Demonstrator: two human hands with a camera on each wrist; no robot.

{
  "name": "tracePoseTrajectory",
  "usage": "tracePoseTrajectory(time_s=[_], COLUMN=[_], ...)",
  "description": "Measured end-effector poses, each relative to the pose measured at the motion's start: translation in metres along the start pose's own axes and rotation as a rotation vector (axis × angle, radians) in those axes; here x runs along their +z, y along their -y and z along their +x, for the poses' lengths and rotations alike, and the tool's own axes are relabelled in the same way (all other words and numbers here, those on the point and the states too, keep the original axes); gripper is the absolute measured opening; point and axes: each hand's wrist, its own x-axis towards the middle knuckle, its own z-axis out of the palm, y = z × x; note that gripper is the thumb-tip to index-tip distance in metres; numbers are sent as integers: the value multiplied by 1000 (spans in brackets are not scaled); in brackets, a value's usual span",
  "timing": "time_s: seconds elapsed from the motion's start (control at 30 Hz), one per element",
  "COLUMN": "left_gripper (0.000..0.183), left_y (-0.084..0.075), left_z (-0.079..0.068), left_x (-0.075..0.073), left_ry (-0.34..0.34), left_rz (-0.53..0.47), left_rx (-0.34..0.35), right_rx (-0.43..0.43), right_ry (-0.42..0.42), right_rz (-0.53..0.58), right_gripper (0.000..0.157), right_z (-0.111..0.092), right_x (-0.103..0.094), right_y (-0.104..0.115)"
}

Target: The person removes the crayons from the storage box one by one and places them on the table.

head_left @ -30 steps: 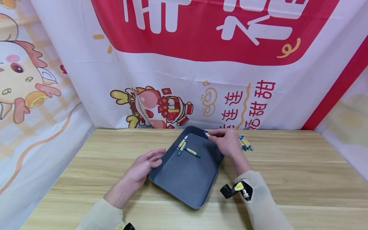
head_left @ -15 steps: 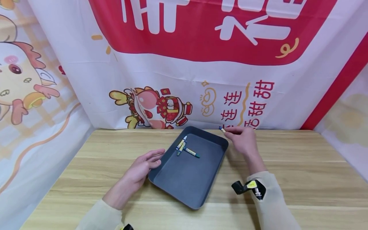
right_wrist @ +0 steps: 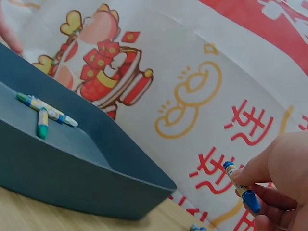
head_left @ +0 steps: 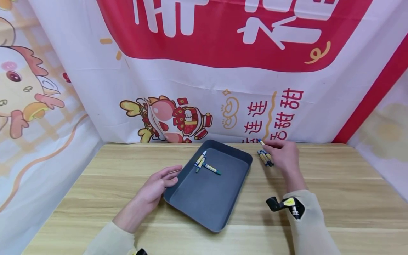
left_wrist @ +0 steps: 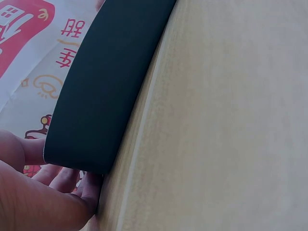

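A dark grey tray (head_left: 204,198) lies on the wooden table, with three crayons inside: a white-tipped one (head_left: 200,158), a green one (head_left: 212,169) and another paper-wrapped one (head_left: 200,165). My left hand (head_left: 156,186) rests against the tray's left wall, its fingers fairly straight. To the tray's right, my right hand (head_left: 283,156) pinches a blue crayon (right_wrist: 242,186) between thumb and fingers, off the table. Just below and left of that hand lie several more crayons (head_left: 264,158) in a group, partly hidden by it.
Behind the table (head_left: 334,198) hangs a white cloth (head_left: 153,78) printed with red shapes and cartoon figures. More printed cloth (head_left: 38,159) hangs along the left side. Wood surface stretches to both sides of the tray.
My right hand has moved right, from over the tray's far right part to above the crayons on the table, still holding the blue crayon. My left hand and the tray stay about still.
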Motion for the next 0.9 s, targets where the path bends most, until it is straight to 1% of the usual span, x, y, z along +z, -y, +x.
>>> tracePoseTrajectory(time_s=[0.17,0.33,0.57,0.63,0.9], left_gripper=[49,49,49,48,49], left_y=[-1,-2,-2,-3,-1], left_z=[-1,-1,-1,-1,0], left_x=[0,0,1,1,0], left_ry=[-5,-4,-3,-3,-1], left_rz=[4,5,4,3,2], left_rx=[-5,-11,-14,-13,-14], right_rx=[42,55,130,143,153], right_ry=[-12,-36,-3,-7,-39], right_rz=[-8,-26,-6,-13,-43], right_gripper=[31,31,34,35,33], right_z=[3,6,9,10,15], right_x=[-4,-7,-9,-8,-4], right_y=[-7,-16,-32,-37,-49])
